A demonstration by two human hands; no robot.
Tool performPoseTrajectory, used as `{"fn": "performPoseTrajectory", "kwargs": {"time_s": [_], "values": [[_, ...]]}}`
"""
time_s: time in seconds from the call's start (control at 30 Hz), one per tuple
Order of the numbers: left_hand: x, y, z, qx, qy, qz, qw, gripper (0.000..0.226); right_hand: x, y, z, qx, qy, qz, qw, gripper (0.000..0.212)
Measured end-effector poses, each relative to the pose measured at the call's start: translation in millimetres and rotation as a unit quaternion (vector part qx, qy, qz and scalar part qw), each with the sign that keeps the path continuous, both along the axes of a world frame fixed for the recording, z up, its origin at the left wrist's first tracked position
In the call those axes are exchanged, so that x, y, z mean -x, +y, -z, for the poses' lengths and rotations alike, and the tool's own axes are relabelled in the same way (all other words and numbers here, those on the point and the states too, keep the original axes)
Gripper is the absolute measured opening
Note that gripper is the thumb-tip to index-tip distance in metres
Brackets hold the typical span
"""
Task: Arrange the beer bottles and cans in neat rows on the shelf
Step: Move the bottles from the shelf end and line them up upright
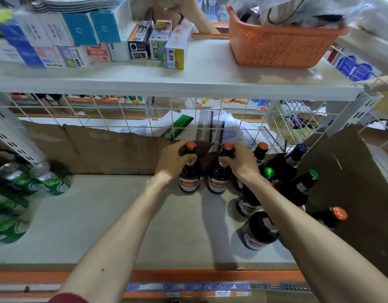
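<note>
Two dark beer bottles with orange caps stand side by side at the back of the lower shelf [101, 215]. My left hand [174, 159] grips the neck of the left bottle [189, 180]. My right hand [239, 159] grips the neck of the right bottle [218, 181]. Several more dark bottles [298, 189] with orange, green and purple caps stand in a loose cluster to the right, one [259, 232] close to my right forearm. Green beer cans [50, 179] sit at the shelf's far left, partly out of view.
Brown cardboard [101, 149] lines the shelf's back and right side. A wire grid [127, 114] hangs above it. The upper shelf carries small boxes [140, 41] and an orange basket [276, 47]. Another person's arm [195, 14] shows behind the shelf. An orange price strip [188, 277] edges the front.
</note>
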State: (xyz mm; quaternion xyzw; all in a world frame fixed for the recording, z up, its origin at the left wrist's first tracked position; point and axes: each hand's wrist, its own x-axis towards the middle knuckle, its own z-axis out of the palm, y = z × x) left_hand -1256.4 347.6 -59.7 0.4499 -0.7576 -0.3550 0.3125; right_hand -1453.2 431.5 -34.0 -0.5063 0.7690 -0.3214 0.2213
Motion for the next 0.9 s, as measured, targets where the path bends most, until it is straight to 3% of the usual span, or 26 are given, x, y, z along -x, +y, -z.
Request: {"fn": "performPoseTrajectory", "kwargs": {"time_s": [0.5, 0.6, 0.7, 0.8, 0.9], "values": [[1.0, 1.1, 1.2, -0.017, 0.015, -0.017, 1.0, 0.031, 2.1, -2.3, 7.3, -0.003, -0.015, -0.008, 1.0, 0.026], [-0.8, 2.0, -1.8, -0.055, 0.007, -0.009, 0.998, 0.047, 2.0, -1.4, 3.4, -0.018, -0.016, -0.015, 1.0, 0.028], [-9.7, 5.9, -15.5, -0.11, 0.088, -0.019, 0.99, 0.07, -7.9, 0.1, -13.4, 0.051, -0.111, -0.001, 0.992, 0.046], [-29.5, 12.0, -35.3, -0.038, 0.106, -0.074, 0.991, 0.046, -41.2, 1.9, -41.6, 0.185, -0.086, 0.026, 0.979, 0.035], [-63.0, 25.2, -48.4, 0.064, 0.034, -0.177, 0.982, 0.019, -93.2, -6.7, -51.4, 0.251, -0.039, -0.054, 0.966, 0.024]]}}
